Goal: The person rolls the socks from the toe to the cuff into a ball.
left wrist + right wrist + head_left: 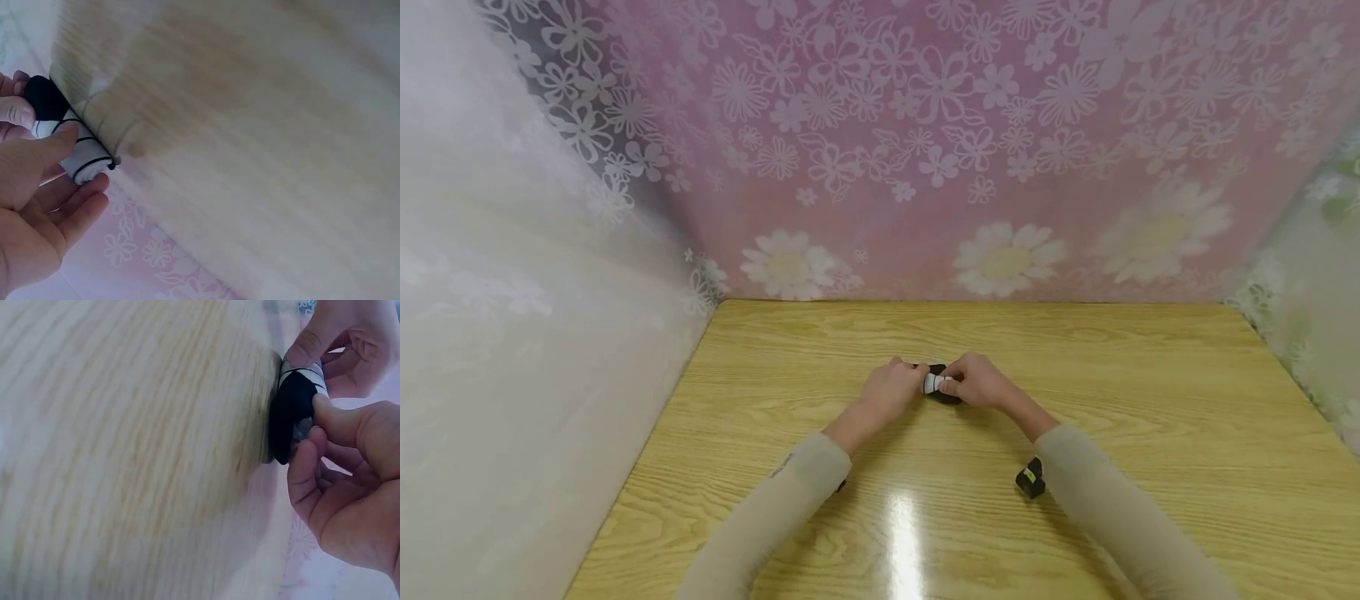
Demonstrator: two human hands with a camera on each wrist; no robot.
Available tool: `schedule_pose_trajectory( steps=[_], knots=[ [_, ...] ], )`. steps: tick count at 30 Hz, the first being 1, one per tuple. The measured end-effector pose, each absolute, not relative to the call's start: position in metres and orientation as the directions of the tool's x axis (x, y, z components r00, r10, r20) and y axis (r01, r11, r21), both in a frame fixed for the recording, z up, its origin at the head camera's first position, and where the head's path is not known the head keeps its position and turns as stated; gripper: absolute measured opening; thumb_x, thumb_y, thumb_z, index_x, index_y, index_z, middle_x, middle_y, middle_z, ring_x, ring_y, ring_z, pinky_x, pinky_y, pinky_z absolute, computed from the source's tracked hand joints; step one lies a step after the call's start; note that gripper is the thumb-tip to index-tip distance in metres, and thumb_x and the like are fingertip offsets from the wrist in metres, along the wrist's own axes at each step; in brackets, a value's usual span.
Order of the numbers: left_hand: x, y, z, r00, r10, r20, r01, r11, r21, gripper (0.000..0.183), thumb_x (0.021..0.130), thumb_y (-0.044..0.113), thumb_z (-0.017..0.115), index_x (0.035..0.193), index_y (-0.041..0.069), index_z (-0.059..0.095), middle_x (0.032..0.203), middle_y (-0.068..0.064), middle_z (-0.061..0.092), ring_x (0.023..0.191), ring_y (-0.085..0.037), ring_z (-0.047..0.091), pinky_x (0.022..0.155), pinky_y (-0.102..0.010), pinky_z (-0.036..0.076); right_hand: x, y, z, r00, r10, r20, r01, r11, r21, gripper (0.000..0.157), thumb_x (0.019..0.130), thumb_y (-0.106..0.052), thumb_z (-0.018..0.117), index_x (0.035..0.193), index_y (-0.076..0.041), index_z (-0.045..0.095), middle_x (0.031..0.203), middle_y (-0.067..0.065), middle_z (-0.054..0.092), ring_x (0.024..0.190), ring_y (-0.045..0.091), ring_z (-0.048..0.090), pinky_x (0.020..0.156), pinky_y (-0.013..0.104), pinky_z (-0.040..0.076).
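A rolled-up sock (932,383), white with thin black stripes and a black part, lies on the wooden table between both hands. My left hand (891,390) holds its striped end; in the left wrist view the thumb lies on top of the roll (90,152) and the fingers curl beneath. On the other end is my right hand (987,385), its thumb and index finger pinching the fabric beside the black part (292,406). A small greyish bit shows between those fingertips in the right wrist view. The fingers partly hide the sock.
The wood-grain table (820,333) ends at a pink flowered curtain (880,167) behind. A pale curtain (535,333) hangs along the left side, another at the right. A small black device (1030,479) sits by the right sleeve.
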State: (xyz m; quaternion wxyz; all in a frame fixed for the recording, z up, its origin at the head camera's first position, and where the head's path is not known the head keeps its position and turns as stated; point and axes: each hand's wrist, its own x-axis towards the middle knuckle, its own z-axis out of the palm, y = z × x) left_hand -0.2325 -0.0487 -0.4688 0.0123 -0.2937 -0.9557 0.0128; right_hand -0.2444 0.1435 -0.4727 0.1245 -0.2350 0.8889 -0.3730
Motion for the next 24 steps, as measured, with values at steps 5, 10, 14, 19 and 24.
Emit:
schedule_pose_trajectory(
  steps=[5, 10, 14, 19, 24],
  knots=[
    [-0.237, -0.047, -0.469, -0.797, 0.604, 0.009, 0.601, 0.795, -0.083, 0.019, 0.099, 0.009, 0.059, 0.115, 0.013, 0.068, 0.104, -0.004, 0.073, 0.089, -0.021, 0.065, 0.073, -0.033, 0.057, -0.245, 0.148, -0.475, -0.906, -0.400, -0.140, -0.124, 0.566, -0.815, 0.016, 0.092, -0.015, 0.070, 0.094, 0.000, 0.075, 0.064, 0.006, 0.061, 0.052, 0.013, 0.045, 0.051, 0.028, 0.040],
    [-0.238, -0.047, -0.469, -0.796, 0.605, -0.021, 0.603, 0.791, -0.100, 0.020, 0.101, 0.012, 0.058, 0.116, 0.015, 0.070, 0.107, -0.001, 0.073, 0.091, -0.020, 0.065, 0.077, -0.032, 0.057, -0.245, 0.152, -0.481, -0.903, -0.264, -0.340, 0.220, 0.396, -0.892, 0.029, 0.087, -0.018, 0.078, 0.104, 0.005, 0.071, 0.064, 0.002, 0.060, 0.051, 0.010, 0.050, 0.050, 0.025, 0.046],
    [-0.239, -0.047, -0.467, -0.811, 0.582, -0.055, 0.585, 0.804, -0.110, 0.021, 0.102, 0.013, 0.056, 0.117, 0.016, 0.071, 0.110, -0.003, 0.071, 0.096, -0.022, 0.063, 0.081, -0.033, 0.057, -0.245, 0.151, -0.481, -0.890, -0.225, -0.396, 0.309, 0.341, -0.888, 0.036, 0.086, -0.018, 0.079, 0.111, 0.006, 0.069, 0.067, 0.004, 0.062, 0.049, 0.009, 0.051, 0.048, 0.025, 0.048],
    [-0.242, -0.047, -0.468, -0.819, 0.568, -0.077, 0.574, 0.811, -0.112, 0.021, 0.103, 0.014, 0.054, 0.117, 0.016, 0.070, 0.113, -0.004, 0.068, 0.101, -0.024, 0.062, 0.082, -0.036, 0.057, -0.246, 0.148, -0.480, -0.912, -0.181, -0.368, 0.265, 0.425, -0.865, 0.036, 0.086, -0.023, 0.079, 0.109, 0.003, 0.072, 0.068, 0.004, 0.062, 0.053, 0.012, 0.052, 0.050, 0.026, 0.049],
    [-0.244, -0.047, -0.467, -0.810, 0.574, -0.116, 0.584, 0.809, -0.072, 0.023, 0.105, 0.016, 0.052, 0.121, 0.016, 0.068, 0.117, -0.006, 0.066, 0.105, -0.025, 0.060, 0.083, -0.037, 0.056, -0.239, 0.142, -0.478, -0.956, -0.170, -0.240, 0.106, 0.559, -0.822, 0.024, 0.088, -0.024, 0.075, 0.095, -0.001, 0.075, 0.068, 0.006, 0.062, 0.057, 0.016, 0.050, 0.053, 0.028, 0.043]
  ],
)
